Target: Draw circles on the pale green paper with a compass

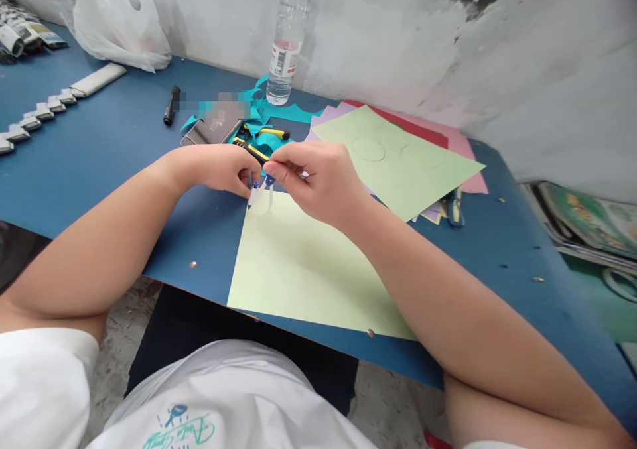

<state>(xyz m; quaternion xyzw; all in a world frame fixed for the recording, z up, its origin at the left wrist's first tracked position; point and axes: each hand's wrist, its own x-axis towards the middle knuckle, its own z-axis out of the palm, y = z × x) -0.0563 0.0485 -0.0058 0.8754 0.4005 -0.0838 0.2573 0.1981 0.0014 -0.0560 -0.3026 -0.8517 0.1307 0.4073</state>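
A drawing compass [270,180] with a blue hinge and pale legs stands over the top left corner of a light green sheet [308,263]. My right hand [318,177] pinches its top between thumb and forefinger. From the left, my left hand [226,170] reaches in with curled fingers, and its fingertips are at the leg with the blue holder, by the sheet's edge. The exact contact of those fingertips is partly hidden. The legs are slightly spread, and their points are near the paper.
Another green sheet [398,157] with a drawn circle lies on coloured papers. Behind my hands are a yellow-black tool [273,132], teal scraps [293,112] and a dark notebook-like item [213,127]. A water bottle [288,44], black marker [172,106], plastic bag [119,28] and folded-paper chain [44,112] stand farther back.
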